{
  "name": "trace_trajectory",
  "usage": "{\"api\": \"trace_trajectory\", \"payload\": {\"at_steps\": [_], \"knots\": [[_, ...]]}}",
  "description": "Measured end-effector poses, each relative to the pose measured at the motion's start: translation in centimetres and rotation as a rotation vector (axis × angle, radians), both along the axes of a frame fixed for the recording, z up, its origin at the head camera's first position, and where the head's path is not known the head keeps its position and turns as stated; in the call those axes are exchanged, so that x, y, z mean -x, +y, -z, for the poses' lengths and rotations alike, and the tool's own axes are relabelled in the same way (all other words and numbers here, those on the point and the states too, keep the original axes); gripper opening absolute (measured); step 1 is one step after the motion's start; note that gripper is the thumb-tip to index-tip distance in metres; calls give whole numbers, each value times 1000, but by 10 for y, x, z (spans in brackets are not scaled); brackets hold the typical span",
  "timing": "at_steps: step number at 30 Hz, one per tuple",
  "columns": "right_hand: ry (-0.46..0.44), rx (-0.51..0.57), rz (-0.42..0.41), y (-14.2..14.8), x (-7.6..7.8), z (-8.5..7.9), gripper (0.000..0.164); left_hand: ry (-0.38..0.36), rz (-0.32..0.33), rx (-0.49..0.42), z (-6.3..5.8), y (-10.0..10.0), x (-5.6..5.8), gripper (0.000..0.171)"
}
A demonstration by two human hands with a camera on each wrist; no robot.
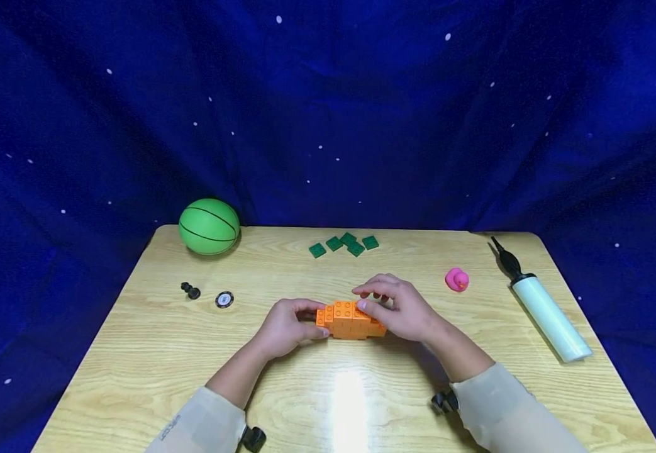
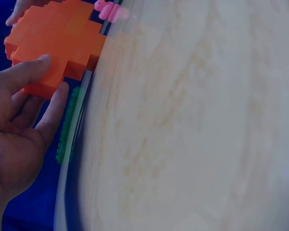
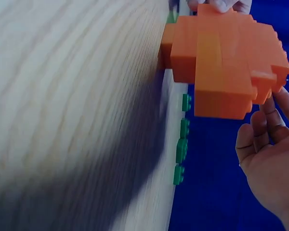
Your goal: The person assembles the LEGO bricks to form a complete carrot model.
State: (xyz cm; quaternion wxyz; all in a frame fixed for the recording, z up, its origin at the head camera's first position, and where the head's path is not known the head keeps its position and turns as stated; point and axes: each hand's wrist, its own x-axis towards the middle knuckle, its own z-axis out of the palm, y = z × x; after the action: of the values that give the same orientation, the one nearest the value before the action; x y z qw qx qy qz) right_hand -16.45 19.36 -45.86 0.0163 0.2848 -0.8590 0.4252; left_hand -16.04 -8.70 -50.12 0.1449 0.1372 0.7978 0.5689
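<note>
An orange toy-brick build (image 1: pixel 351 324), stepped at its ends and studded along the top, stands over the middle of the table. My left hand (image 1: pixel 285 327) grips its left end, with the thumb on the near face and the fingers behind. In the left wrist view that thumb presses the flat side of the orange build (image 2: pixel 62 36). Over its top right part is my right hand (image 1: pixel 398 308), thumb tip right at the upper studs and fingers loosely bent. The right wrist view shows this right hand (image 3: pixel 274 159) beside the stepped upper edge, its palm holding nothing.
Several green bricks (image 1: pixel 355 249) lie at the back of the wooden table (image 1: pixel 192 377). At left are a green ball (image 1: pixel 209 226), a black chess pawn (image 1: pixel 190 290) and a poker chip (image 1: pixel 224 299). A pink rubber duck (image 1: pixel 456 279) and a hand pump (image 1: pixel 548 318) lie right.
</note>
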Motion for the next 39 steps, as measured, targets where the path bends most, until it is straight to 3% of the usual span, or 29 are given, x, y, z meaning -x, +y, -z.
{"api": "trace_trajectory", "payload": {"at_steps": [11, 27, 39], "knots": [[-66, -31, 88, 3, 20, 3, 26, 4, 1, -4, -3, 1, -2, 43], [-5, -94, 155, -3, 50, 15, 28, 16, 2, -2, -1, 0, -2, 44], [-26, -149, 211, 1, 76, 22, 34, 40, 6, 15, 0, -1, -1, 43]]}}
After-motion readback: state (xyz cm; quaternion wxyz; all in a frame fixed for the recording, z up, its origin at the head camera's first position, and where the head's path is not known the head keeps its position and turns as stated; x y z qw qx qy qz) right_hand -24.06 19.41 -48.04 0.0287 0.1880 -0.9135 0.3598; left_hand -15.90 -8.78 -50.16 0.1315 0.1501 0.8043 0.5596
